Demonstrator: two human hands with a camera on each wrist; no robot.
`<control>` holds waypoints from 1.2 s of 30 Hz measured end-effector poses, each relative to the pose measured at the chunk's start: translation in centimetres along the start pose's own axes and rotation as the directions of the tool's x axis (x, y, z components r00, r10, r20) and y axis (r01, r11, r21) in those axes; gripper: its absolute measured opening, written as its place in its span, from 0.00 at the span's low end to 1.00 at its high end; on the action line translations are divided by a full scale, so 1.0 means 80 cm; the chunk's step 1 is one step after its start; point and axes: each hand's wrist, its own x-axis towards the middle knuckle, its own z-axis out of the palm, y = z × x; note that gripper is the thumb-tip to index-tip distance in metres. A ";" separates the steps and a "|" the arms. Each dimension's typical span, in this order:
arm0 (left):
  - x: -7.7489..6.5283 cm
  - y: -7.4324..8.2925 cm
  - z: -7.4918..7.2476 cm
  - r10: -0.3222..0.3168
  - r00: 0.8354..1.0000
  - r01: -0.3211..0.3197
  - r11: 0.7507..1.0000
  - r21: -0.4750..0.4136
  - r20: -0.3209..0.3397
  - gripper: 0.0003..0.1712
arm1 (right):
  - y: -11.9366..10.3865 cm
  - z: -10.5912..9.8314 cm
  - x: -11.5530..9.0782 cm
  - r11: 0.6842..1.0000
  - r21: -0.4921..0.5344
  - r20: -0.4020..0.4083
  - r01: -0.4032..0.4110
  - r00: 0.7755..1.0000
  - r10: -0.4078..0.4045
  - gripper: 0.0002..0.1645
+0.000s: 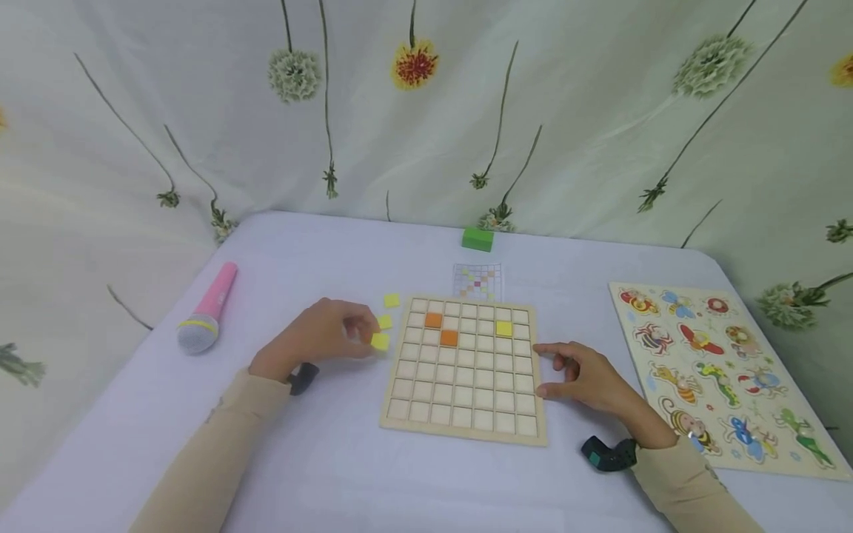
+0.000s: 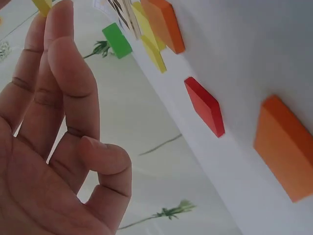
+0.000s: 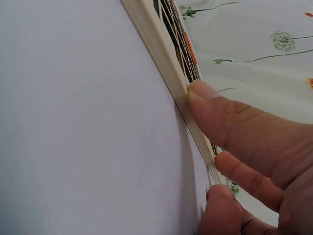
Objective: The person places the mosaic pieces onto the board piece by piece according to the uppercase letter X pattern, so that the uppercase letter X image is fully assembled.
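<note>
My left hand (image 1: 331, 328) pinches a yellow square tile (image 1: 380, 341) by its fingertips, just left of the gridded wooden board (image 1: 463, 437). Past those fingers, two more yellow tiles (image 1: 392, 300) lie on the table. The left wrist view shows the held tile (image 2: 42, 6) at its top edge, and a red tile (image 2: 204, 106) and orange tiles (image 2: 286, 147) near the hand, hidden in the head view. Two orange tiles (image 1: 433, 320) and one yellow tile (image 1: 503, 329) sit in board squares. My right hand (image 1: 586, 377) touches the board's right edge with thumb and index finger, fairly straight.
A printed pattern card (image 1: 477, 282) lies behind the board, with a green block (image 1: 477, 239) farther back. A pink toy microphone (image 1: 209, 307) lies at the left. An insect puzzle board (image 1: 726, 370) lies at the right. Floral cloth (image 1: 426, 133) hangs behind the table.
</note>
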 end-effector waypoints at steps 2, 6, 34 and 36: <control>0.003 0.008 0.004 -0.001 1.000 0.001 1.000 0.014 -0.017 0.09 | 0.000 0.001 0.000 1.000 0.000 0.001 0.000 1.000 0.000 0.40; 0.011 0.022 0.012 0.032 0.999 -0.030 0.999 0.037 -0.040 0.11 | 0.001 0.003 -0.001 1.000 0.001 0.001 0.001 1.000 -0.001 0.40; 0.089 0.109 0.046 0.150 0.986 -0.162 0.968 0.190 0.077 0.13 | 0.000 0.001 0.001 1.000 -0.005 -0.004 0.003 1.000 -0.003 0.40; 0.096 0.114 0.051 0.144 0.985 -0.161 0.966 0.202 0.097 0.13 | 0.001 0.001 0.000 1.000 -0.006 -0.005 0.000 1.000 0.000 0.40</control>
